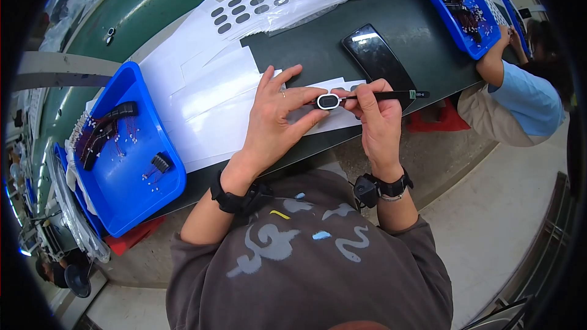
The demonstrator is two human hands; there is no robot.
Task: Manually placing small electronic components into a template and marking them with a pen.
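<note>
Between the thumb and fingers of my left hand (269,119) is a small oval part (328,102) with a white rim and a dark face, like a tiny speaker. My right hand (382,122) pinches a pair of black tweezers (400,95) with a green band near the rear end. The tweezers point left, and their tips are at the right side of the oval part, partly hidden by my fingers. Beneath both hands lie white sheets (211,110) on the dark green table.
A black phone (382,58) lies beyond my right hand. Behind it are sheets of dark oval pads (263,0) under clear plastic. Blue trays stand left (131,189) and far right (431,9), holding black parts with thin wires. At right, a person in a light-blue sleeve (529,98) works.
</note>
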